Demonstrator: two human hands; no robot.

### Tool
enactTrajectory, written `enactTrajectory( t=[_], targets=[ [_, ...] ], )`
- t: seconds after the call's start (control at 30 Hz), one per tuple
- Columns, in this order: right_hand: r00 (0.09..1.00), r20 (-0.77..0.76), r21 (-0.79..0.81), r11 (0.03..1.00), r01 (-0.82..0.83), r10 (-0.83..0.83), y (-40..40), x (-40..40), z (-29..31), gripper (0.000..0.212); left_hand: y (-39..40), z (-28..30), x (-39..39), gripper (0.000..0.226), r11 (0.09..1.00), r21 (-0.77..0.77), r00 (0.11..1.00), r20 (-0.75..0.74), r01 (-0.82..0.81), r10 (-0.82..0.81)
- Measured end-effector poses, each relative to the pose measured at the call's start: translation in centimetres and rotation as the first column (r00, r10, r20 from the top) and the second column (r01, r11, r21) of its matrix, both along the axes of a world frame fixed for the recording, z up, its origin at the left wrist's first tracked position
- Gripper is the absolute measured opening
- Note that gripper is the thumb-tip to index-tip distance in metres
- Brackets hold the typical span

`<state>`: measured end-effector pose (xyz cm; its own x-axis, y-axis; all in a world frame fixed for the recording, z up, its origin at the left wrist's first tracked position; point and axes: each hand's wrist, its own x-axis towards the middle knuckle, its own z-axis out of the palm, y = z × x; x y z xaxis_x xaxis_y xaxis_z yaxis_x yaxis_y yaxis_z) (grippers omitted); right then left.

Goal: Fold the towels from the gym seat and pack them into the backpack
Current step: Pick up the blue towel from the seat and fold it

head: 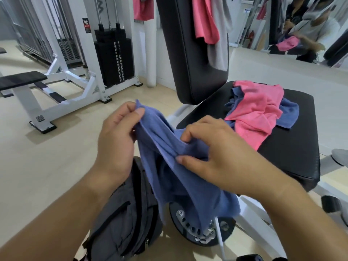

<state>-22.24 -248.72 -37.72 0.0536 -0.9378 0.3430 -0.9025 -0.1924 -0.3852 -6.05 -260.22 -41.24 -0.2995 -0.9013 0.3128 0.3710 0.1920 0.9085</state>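
Observation:
I hold a blue towel (175, 178) in the air with both hands. My left hand (114, 140) pinches its upper corner between thumb and fingers. My right hand (216, 153) grips a bunched fold lower down, and the rest hangs loose. Below the towel a dark grey backpack (124, 215) stands on the floor, partly hidden by my left forearm. On the black gym seat (286, 157) to the right lies a crumpled pink towel (254, 113) on top of another blue towel (288, 113). A pink towel (204, 19) and a grey towel (219, 38) hang over the upright backrest.
The black backrest (190, 49) rises behind the seat. A white weight machine with a black plate stack (113, 59) and a bench (20, 80) stand at the left on a light wooden floor. A mirror (301, 25) is at the back right. The seat's white frame and pivot disc (197, 228) sit beside the backpack.

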Motion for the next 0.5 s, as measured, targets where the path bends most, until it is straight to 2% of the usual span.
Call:
enactTrajectory(
  t=[0.07, 0.13, 0.23, 0.33, 0.43, 0.5],
  targets=[
    [0.998, 0.055, 0.03, 0.999, -0.029, 0.028, 0.0, 1.8, -0.8, 0.015, -0.5, -0.2, 1.3, 0.035, 0.996, 0.063, 0.996, -0.05, -0.07, 0.073],
    [0.992, 0.107, 0.087, 0.993, -0.078, 0.068, 0.3, 3.9, -1.5, 0.024, -0.9, -0.4, 2.7, 0.032, 0.983, 0.091, 0.986, -0.043, -0.158, 0.163],
    [0.99, 0.066, 0.13, 0.983, -0.132, 0.124, 1.1, 6.7, -1.9, 0.042, -1.1, -0.5, 4.7, 0.026, 0.952, 0.103, 0.957, 0.004, -0.289, 0.29],
    [0.988, 0.014, 0.19, 0.969, -0.157, 0.157, 1.8, 8.8, -2.0, 0.049, -1.1, -0.6, 6.6, 0.03, 0.909, 0.032, 0.905, 0.113, -0.416, 0.41],
    [0.973, 0.057, 0.241, 0.943, -0.23, 0.222, 2.5, 9.7, -2.2, 0.045, -1.5, -1.2, 8.6, 0.025, 0.866, -0.086, 0.838, 0.222, -0.493, 0.499],
    [0.965, 0.029, 0.241, 0.935, -0.259, 0.26, 2.5, 9.4, -2.3, 0.042, -1.6, -1.8, 9.8, 0.024, 0.84, -0.125, 0.792, 0.283, -0.528, 0.541]
  ],
)
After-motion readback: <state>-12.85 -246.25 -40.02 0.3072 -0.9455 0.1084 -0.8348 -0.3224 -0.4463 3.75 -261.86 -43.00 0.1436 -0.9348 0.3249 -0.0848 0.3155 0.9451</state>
